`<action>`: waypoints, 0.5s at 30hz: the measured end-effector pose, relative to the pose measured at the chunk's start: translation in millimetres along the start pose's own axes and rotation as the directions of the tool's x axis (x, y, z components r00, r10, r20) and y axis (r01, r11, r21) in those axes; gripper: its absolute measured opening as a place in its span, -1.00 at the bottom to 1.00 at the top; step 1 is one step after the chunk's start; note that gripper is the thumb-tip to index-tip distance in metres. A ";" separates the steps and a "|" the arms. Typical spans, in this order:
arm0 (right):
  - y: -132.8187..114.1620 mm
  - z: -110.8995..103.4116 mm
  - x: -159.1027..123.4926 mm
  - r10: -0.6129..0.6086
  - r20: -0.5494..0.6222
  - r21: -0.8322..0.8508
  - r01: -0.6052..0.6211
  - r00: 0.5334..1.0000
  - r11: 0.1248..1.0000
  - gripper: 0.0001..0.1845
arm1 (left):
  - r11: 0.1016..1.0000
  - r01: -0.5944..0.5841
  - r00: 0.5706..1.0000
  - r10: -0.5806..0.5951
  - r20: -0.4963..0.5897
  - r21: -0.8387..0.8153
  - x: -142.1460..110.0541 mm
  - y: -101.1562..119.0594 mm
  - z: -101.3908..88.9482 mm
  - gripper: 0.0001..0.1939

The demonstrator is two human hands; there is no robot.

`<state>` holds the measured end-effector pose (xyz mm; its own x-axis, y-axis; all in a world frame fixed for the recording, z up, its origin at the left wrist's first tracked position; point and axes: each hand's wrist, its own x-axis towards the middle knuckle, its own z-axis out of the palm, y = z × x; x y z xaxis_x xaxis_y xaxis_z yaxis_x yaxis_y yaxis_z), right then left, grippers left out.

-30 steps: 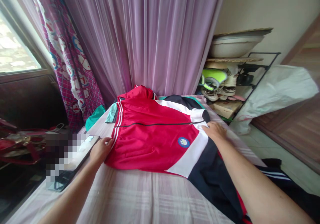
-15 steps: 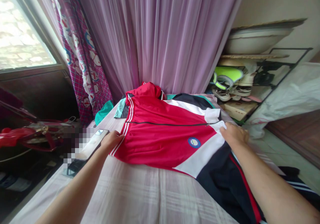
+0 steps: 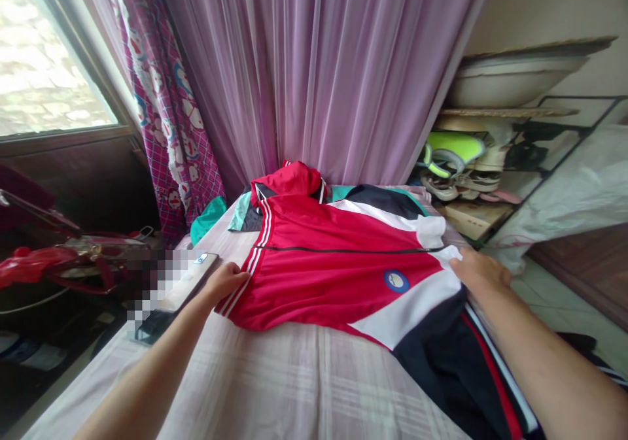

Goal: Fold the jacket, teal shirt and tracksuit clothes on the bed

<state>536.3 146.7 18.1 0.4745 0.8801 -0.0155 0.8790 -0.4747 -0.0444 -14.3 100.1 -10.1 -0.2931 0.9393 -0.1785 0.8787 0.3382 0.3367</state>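
Note:
A red, white and black track jacket (image 3: 324, 283) lies front up across the bed, its zipper running left to right and a round blue badge on the chest. My left hand (image 3: 229, 282) pinches the striped hem at the left end. At the right end, my right hand (image 3: 478, 273) grips the white collar. One dark sleeve reaches toward me under my right forearm; the other lies at the far side. Behind the hem sits a bunched red garment (image 3: 287, 180), with teal and dark clothing partly hidden beneath it.
The jacket rests on a pale checked sheet (image 3: 275, 388). Left of my left hand lies a phone (image 3: 189, 283). A purple curtain (image 3: 338, 80) hangs behind the bed. On the right stands a rack with shoes (image 3: 478, 182), a green visor (image 3: 454, 149) and a large basin (image 3: 515, 80).
Both hands keep their hold on the jacket. The right hand and collar have shifted right, drawing the jacket slightly longer. The whole view has also slid a little.

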 end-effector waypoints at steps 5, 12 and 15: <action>1.5 13.4 7.1 0.029 0.069 0.005 -0.029 0.997 1.000 -0.61 | 0.976 0.071 0.995 -0.055 0.087 -0.204 27.3 1.3 -1.5 -0.56; 3.8 26.0 15.7 0.047 0.049 0.020 -0.048 0.998 0.999 -0.62 | 0.873 0.156 0.982 -0.088 0.166 -0.462 94.0 34.9 -9.5 -0.60; 8.9 34.4 18.6 0.050 0.032 -0.003 -0.050 0.998 0.999 -0.62 | 0.817 0.180 0.974 -0.072 0.213 -0.548 109.4 45.4 -10.8 -0.64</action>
<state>551.3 159.1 -17.0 0.5158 0.8552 -0.0498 0.8545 -0.5178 -0.0408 -10.5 218.9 -4.4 -0.2690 0.8785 -0.3948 0.4589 0.4772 0.7494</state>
